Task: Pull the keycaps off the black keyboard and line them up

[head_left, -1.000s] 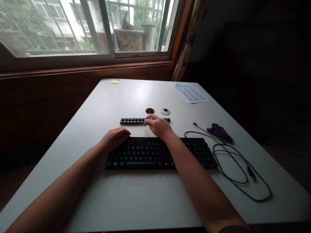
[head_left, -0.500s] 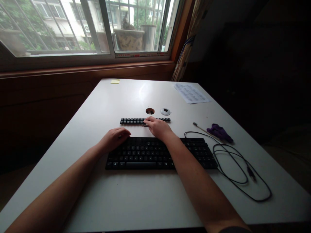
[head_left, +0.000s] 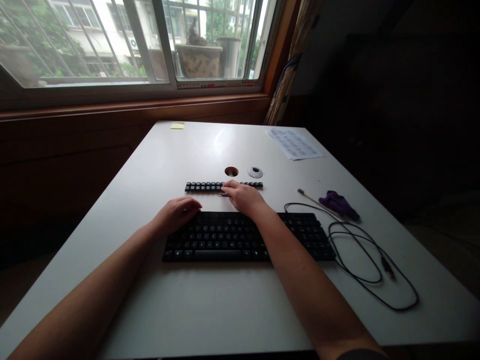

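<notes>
A black keyboard (head_left: 217,254) lies on the white table in front of me. My left hand (head_left: 179,212) rests over its upper left corner, fingers curled in along the back edge. Beyond the keyboard, loose black keycaps (head_left: 202,187) stand in two close rows. My right hand (head_left: 243,196) reaches over the keyboard to the middle of these rows and covers some of them. Its fingers are pinched together, and the tip of a small thin metal tool (head_left: 222,194) pokes out to the left beneath them. The rest of the tool is hidden by the hand.
A cable (head_left: 407,282) loops to the right of the keyboard. Near it lie a thin stick-like brush (head_left: 311,197) and a purple cloth or glove (head_left: 338,204). Behind the keycaps are a table hole (head_left: 231,172) and its round cover (head_left: 255,172). Printed sheets (head_left: 296,144) and yellow notes (head_left: 177,125) lie farther back.
The tip of the metal tool has shifted very slightly under my right hand. My left hand and the other things stay where they were.
</notes>
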The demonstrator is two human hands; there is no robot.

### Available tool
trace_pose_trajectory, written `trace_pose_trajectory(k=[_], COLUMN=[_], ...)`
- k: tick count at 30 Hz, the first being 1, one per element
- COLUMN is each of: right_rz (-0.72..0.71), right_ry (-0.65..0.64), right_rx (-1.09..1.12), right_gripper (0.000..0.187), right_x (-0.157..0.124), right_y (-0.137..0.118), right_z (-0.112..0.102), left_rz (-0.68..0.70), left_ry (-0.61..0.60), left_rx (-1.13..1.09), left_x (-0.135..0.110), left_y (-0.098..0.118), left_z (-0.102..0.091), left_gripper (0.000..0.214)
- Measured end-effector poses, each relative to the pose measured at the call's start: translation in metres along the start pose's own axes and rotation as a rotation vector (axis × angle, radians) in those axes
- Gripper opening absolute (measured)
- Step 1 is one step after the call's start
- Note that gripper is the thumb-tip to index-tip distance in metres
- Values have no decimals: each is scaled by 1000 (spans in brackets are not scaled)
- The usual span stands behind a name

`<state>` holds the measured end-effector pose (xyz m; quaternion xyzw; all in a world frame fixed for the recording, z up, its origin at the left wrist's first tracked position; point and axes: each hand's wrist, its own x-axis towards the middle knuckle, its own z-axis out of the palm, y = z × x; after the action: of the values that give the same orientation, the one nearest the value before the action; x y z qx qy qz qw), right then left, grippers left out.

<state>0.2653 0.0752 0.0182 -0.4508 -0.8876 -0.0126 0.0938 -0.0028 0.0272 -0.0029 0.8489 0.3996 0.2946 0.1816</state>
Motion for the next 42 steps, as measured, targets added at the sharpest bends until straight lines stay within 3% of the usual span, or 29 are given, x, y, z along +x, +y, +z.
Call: trace_pose_trajectory(k=[33,42], right_rz=[8,71], right_ry=[-5,93], right_rx=[-13,43], right_gripper=[36,39], right_x=[0,2], right_y=[-1,-1], right_z=[1,2], left_rz=[-4,-1], left_ry=[-6,-4], left_rx=[-4,0], left_x=[-1,0], left_y=[-2,-1], left_z=[1,0], left_gripper=[14,14])
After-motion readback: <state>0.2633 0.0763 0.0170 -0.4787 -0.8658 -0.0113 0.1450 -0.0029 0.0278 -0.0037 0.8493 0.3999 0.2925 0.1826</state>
